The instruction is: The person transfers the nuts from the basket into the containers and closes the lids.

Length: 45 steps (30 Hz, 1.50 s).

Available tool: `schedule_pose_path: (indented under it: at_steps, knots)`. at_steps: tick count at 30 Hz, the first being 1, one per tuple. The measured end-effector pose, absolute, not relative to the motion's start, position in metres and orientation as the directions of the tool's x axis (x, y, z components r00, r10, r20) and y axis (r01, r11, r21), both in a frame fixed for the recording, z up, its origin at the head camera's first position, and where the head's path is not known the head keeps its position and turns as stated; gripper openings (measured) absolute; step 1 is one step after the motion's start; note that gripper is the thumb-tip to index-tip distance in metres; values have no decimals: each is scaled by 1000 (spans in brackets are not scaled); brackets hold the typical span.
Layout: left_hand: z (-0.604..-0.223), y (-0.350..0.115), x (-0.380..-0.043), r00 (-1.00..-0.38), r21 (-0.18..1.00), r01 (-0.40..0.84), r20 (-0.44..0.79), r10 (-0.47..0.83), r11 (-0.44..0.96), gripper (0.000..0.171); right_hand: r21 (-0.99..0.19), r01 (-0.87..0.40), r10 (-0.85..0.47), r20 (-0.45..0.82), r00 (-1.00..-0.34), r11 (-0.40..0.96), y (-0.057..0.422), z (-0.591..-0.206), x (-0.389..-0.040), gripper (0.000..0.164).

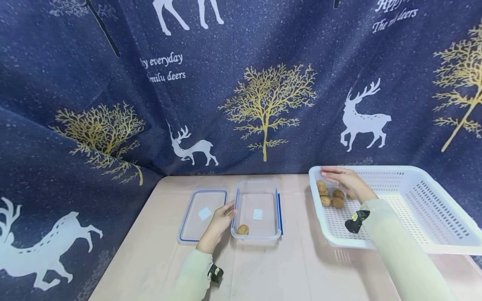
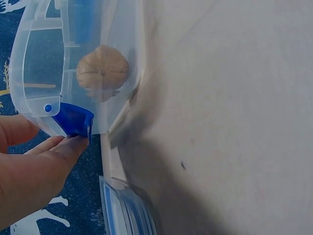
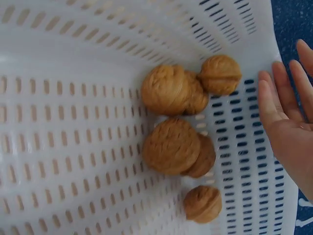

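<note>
My left hand (image 1: 219,223) is at the left side of a clear plastic food container (image 1: 260,215). In the left wrist view, thumb and fingers grip its edge beside a blue latch (image 2: 76,120). One walnut (image 1: 242,229) lies inside, in the near left corner. Over the left part of a white basket (image 1: 395,209), my right hand (image 1: 348,182) is held with its fingers extended and nothing in them. Several walnuts (image 3: 171,146) lie on the basket's bottom; in the right wrist view they are apart from the fingers.
A clear lid with a blue seal (image 1: 204,217) lies flat to the left of the container. All stand on a pale pink tabletop (image 1: 290,271). Behind the table hangs a dark blue cloth (image 1: 233,104) printed with deer and trees.
</note>
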<state>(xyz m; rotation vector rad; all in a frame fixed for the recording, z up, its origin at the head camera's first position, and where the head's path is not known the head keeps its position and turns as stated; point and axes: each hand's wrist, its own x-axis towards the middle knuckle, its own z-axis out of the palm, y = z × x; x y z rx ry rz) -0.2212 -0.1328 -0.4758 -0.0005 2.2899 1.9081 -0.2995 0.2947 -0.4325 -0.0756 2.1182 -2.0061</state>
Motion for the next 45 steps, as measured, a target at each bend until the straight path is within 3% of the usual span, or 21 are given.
schedule_pose_path:
  at_steps: [4,10,16,22,45]
  knots:
    - [-475,-132,-220,-987,977,-103,-123,103,185,48,-991,116,-264,-129,-956,65,301,-440,-300,59]
    - [-476,-132,-220,-986,979,-108,-127,104,175,48,-974,119,-322,-177,-930,193,309,-452,-298,58]
    - [-476,-131,-220,-986,979,-112,-131,102,167,48,-939,110,-330,-223,-917,327,308,-456,-297,62]
    - [-478,-132,-221,-987,980,-111,-129,101,167,48,-920,137,-292,-254,-922,367,305,-458,-298,62]
    - [-474,-131,-221,-987,977,-108,-127,94,182,47,-956,176,-256,-235,-938,233,305,-452,-300,56]
